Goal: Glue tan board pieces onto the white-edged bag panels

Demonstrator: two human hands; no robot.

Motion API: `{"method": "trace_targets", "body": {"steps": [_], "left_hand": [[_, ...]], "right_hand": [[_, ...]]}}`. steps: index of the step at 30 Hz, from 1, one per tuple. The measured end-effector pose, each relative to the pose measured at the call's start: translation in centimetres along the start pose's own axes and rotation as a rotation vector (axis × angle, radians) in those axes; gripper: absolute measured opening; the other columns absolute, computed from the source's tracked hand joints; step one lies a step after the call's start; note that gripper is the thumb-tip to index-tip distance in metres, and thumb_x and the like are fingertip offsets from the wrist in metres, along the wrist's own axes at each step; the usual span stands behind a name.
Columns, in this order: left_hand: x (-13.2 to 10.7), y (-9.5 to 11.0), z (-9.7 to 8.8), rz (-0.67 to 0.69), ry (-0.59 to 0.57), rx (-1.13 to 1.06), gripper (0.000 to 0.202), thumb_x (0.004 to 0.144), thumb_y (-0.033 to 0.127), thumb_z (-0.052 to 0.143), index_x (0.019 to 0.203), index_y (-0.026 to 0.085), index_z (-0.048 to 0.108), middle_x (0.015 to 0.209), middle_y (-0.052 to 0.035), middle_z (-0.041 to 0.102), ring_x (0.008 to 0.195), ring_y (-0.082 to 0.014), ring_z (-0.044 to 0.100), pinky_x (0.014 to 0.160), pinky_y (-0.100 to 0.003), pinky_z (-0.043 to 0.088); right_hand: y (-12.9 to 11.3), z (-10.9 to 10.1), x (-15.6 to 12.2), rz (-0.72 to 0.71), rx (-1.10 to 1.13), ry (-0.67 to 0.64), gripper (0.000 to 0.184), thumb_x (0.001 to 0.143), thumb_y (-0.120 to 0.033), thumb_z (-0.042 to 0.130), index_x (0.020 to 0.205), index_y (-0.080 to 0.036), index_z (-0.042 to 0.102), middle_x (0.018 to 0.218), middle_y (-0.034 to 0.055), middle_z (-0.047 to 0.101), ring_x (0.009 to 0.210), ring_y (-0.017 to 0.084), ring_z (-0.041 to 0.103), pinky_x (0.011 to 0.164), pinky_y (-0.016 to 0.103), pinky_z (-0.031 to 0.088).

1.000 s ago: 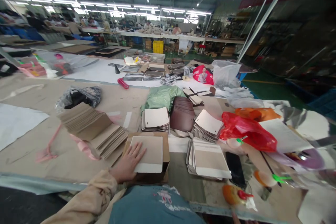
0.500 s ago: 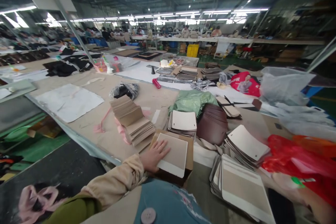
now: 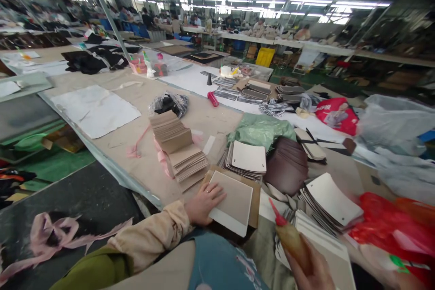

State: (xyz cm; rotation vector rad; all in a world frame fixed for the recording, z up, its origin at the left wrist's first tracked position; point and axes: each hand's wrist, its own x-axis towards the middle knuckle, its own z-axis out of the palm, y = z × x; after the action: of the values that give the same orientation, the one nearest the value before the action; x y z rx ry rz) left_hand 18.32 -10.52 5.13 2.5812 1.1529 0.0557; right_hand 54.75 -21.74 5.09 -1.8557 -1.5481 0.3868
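Your bench [image 3: 217, 122] spreads out beyond both sets of fingers. A card stack [image 3: 186, 161] lies on it, beyond your left fingers [image 3: 219, 198] and a little to their left. A box [image 3: 254, 212] sits below those fingers, and behind your right fingers [image 3: 317, 260] is a panel stack [image 3: 336, 256]. The panel [image 3: 234, 199] rests flat on the box. Your left fingers lie spread over its left side, pressing, gripping nothing. Your right fingers are wrapped around a bottle [image 3: 292, 244], its red tip [image 3: 279, 219] pointing up and away from them, not touching the panel.

The step in hand looks like steadying the panel with the bottle raised; your next move calls for firm left fingers and a controlled tip. The frame's bottom cuts off your right hand; bottle and hand cover part of the panel stack. With this blur, the tip may be capped or not.
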Motion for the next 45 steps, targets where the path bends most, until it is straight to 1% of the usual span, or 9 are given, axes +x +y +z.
{"method": "trace_targets", "body": {"steps": [4,8,12,17,26,30,34,39,45], "left_hand": [[-0.3,0.4,-0.8,-0.017,-0.001,-0.018,0.090,0.064,0.041,0.061,0.144,0.020,0.026,0.149,-0.0126,0.029,0.135,-0.0354,0.023,0.110,-0.054,0.015],[-0.1,0.5,-1.3,-0.004,-0.001,-0.021,0.090,0.064,0.042,0.061,0.143,0.018,0.027,0.148,-0.0128,0.031,0.134,-0.0349,0.024,0.109,-0.053,0.017],[-0.1,0.4,-1.2,-0.003,0.002,-0.021,0.091,0.063,0.042,0.062,0.143,0.017,0.027,0.148,-0.0129,0.032,0.132,-0.0352,0.027,0.108,-0.054,0.019],[-0.1,0.3,-1.2,0.000,0.034,-0.020,0.087,0.064,0.041,0.060,0.142,0.018,0.030,0.148,-0.0114,0.032,0.132,-0.0340,0.027,0.108,-0.052,0.019],[-0.2,0.3,-0.9,0.003,0.055,-0.044,0.086,0.064,0.042,0.060,0.141,0.019,0.031,0.144,-0.0122,0.037,0.132,-0.0341,0.026,0.108,-0.051,0.018],[-0.1,0.4,-0.9,-0.007,0.055,-0.059,0.085,0.065,0.043,0.060,0.141,0.018,0.032,0.145,-0.0128,0.036,0.132,-0.0345,0.026,0.108,-0.051,0.019],[-0.1,0.4,-0.9,-0.019,0.015,-0.048,0.088,0.063,0.040,0.062,0.143,0.019,0.029,0.146,-0.0123,0.035,0.133,-0.0349,0.026,0.108,-0.051,0.018],[0.0,0.2,-0.6,-0.019,-0.013,-0.023,0.088,0.064,0.041,0.062,0.143,0.020,0.028,0.148,-0.0118,0.031,0.133,-0.0353,0.024,0.109,-0.053,0.016],[0.1,0.2,-0.4,-0.028,-0.027,-0.004,0.091,0.062,0.039,0.064,0.143,0.021,0.027,0.149,-0.0123,0.029,0.134,-0.0367,0.022,0.109,-0.053,0.015]], "right_hand": [[-5.6,3.4,4.0,-0.308,-0.053,-0.039,0.045,0.083,-0.047,0.053,0.120,-0.021,0.050,0.107,0.0110,0.057,0.099,0.029,0.056,0.086,0.047,0.047],[-9.8,6.1,7.0,-0.549,-0.140,-0.139,0.039,0.084,-0.029,0.054,0.121,-0.021,0.048,0.102,0.0107,0.052,0.094,0.027,0.053,0.082,0.044,0.048],[-11.9,8.0,8.4,-0.706,-0.224,-0.141,0.044,0.078,-0.013,0.054,0.122,-0.018,0.049,0.097,0.0106,0.048,0.089,0.026,0.049,0.078,0.042,0.049],[-13.2,9.2,9.0,-0.753,-0.289,-0.193,0.046,0.075,-0.008,0.054,0.120,-0.016,0.053,0.095,0.0102,0.046,0.087,0.025,0.047,0.076,0.041,0.047],[-14.1,10.1,9.4,-0.734,-0.367,-0.270,0.047,0.074,-0.008,0.052,0.119,-0.019,0.056,0.098,0.0104,0.044,0.088,0.025,0.045,0.076,0.040,0.044],[-14.0,9.8,9.2,-0.716,-0.393,-0.264,0.047,0.072,-0.006,0.051,0.117,-0.019,0.058,0.095,0.0091,0.044,0.086,0.024,0.044,0.073,0.038,0.043],[-13.0,8.4,8.6,-0.651,-0.421,-0.216,0.047,0.070,-0.005,0.051,0.113,-0.023,0.059,0.092,0.0071,0.044,0.083,0.022,0.044,0.071,0.034,0.042],[-10.4,5.3,7.8,-0.602,-0.431,-0.165,0.039,0.075,-0.007,0.048,0.108,-0.025,0.059,0.084,0.0046,0.043,0.075,0.019,0.044,0.066,0.031,0.041],[-7.9,2.3,6.1,-0.455,-0.469,-0.161,0.042,0.071,-0.006,0.048,0.108,-0.023,0.057,0.089,0.0064,0.046,0.083,0.023,0.048,0.071,0.036,0.044]]}}
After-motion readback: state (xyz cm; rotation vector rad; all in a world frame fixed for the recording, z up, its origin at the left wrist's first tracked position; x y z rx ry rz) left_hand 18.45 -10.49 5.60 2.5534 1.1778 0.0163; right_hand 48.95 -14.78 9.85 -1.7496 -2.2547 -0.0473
